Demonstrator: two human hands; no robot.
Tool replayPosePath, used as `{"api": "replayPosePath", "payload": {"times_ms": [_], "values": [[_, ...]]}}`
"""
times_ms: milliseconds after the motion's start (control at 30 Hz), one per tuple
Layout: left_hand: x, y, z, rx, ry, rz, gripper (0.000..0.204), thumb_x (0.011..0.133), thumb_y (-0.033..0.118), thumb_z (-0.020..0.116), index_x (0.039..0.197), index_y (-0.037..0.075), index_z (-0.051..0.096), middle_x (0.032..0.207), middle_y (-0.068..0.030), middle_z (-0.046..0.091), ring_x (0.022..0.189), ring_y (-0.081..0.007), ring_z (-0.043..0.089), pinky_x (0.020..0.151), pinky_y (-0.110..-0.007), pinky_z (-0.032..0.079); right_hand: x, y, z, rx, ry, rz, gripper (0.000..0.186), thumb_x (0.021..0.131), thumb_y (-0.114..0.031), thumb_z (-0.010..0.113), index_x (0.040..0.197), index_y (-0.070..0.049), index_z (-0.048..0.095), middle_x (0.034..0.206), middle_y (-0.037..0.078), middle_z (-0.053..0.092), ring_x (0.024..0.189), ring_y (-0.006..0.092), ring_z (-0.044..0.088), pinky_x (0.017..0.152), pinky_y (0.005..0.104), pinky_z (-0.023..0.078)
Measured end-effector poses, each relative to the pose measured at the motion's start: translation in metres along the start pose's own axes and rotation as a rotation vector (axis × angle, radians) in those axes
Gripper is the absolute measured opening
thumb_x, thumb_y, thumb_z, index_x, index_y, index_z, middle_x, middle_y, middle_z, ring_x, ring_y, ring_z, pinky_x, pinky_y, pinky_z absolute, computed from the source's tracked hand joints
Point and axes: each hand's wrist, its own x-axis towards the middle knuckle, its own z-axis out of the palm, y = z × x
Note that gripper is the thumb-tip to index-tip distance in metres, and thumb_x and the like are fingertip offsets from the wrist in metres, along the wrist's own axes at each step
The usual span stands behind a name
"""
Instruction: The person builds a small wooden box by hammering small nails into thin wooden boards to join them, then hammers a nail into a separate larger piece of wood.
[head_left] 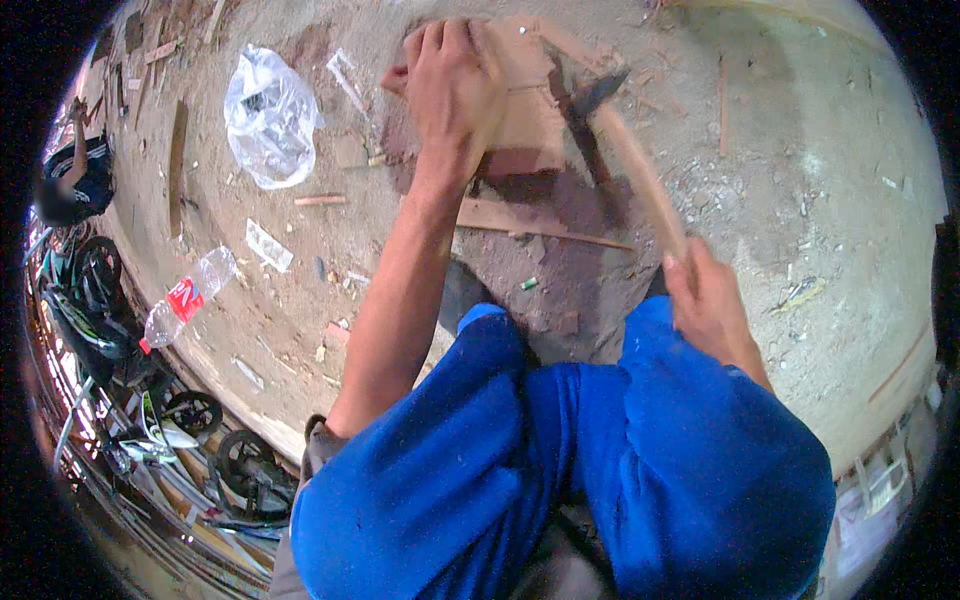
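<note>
Blue trouser knees [560, 470] fill the lower middle of the view, nearest the lens, with the person crouched over a dusty concrete floor [820, 170] strewn with wood chips and splinters. Beyond the knees, a flat reddish wooden board [530, 125] lies on the floor, resting across a thin wooden strip [540, 228] that runs beneath its near edge. Left hand [452, 85]: palm down, fingers spread and pressed on the board's top, pinning it flat. Right hand [708, 298]: clenched around the lower end of a long pale wooden handle. That handle belongs to a hammer [630, 160], which slants up and leftward; its dark metal head sits at the board's right edge, whether touching cannot be told. Left of the board, well apart, lies a crumpled clear plastic bag [268, 118]. Nearer the floor's left rim lies a clear plastic bottle [185, 298] with a red label, on its side. Below that rim, bicycles [150, 400] stand parked.
</note>
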Motion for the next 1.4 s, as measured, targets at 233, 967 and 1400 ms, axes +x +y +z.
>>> {"api": "replayPosePath", "payload": {"times_ms": [233,967,1400], "values": [[0.001,-0.008,-0.001,0.037,-0.010,0.004,0.021,0.096,0.024,0.058,0.104,0.008,0.069,0.113,-0.0117,0.070,0.119,-0.0327,0.058,0.096,-0.055,0.031,0.025,-0.031,0.006,0.106,0.083,-0.110,0.030,0.105,-0.029,0.054,0.100,0.001,0.055,0.071,0.028,0.061,0.068,0.0499,0.064,0.058,0.0523,0.047],[0.005,-0.002,0.002,0.071,-0.039,0.050,0.020,0.102,0.025,0.055,0.102,0.010,0.068,0.105,-0.0084,0.068,0.113,-0.0284,0.058,0.090,-0.050,0.031,0.045,-0.041,0.009,0.378,0.226,-0.070,0.028,0.104,-0.025,0.054,0.103,0.003,0.055,0.072,0.027,0.062,0.068,0.0499,0.063,0.061,0.0554,0.047],[0.000,-0.004,-0.006,0.137,-0.041,-0.006,0.019,0.102,0.025,0.055,0.099,0.012,0.068,0.103,-0.0064,0.069,0.112,-0.0276,0.060,0.089,-0.051,0.033,0.043,-0.035,0.023,0.164,0.173,-0.184,0.029,0.105,-0.026,0.052,0.101,0.003,0.051,0.068,0.030,0.060,0.070,0.0539,0.063,0.056,0.0583,0.046]]}}
